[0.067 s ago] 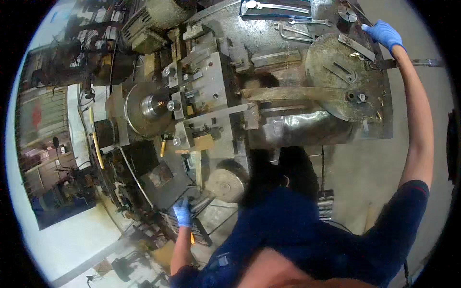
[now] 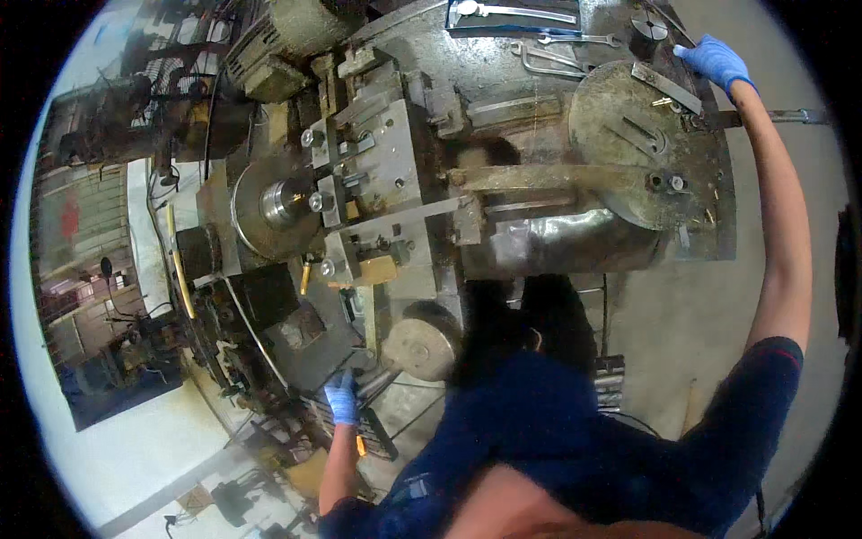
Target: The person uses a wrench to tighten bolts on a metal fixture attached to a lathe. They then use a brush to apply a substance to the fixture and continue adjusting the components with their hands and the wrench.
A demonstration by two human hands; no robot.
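Both my hands wear blue gloves. Low on the left, my left hand (image 2: 342, 399) is closed beside the end of a metal handle (image 2: 375, 384) that slants from a round handwheel (image 2: 420, 349). What lies inside its fingers is hidden. My right hand (image 2: 716, 63) reaches to the far right, past the lathe's end, its fingers curled by a thin dark rod (image 2: 672, 20); its grip is hidden. On the lathe, a shiny round metal workpiece (image 2: 280, 203) sits in the chuck (image 2: 251, 211). Close to it stands the tool carriage (image 2: 386, 171) with several clamped tools, an orange glint between them.
A caliper in a blue case (image 2: 516, 13) and wrenches (image 2: 579, 39) lie at the back. Behind the carriage, a round plate (image 2: 620, 135) carries a metal bar (image 2: 666, 87) and small bits. A long flat bar (image 2: 548, 178) crosses toward it. Near the chuck is a yellow-handled tool (image 2: 305, 277).
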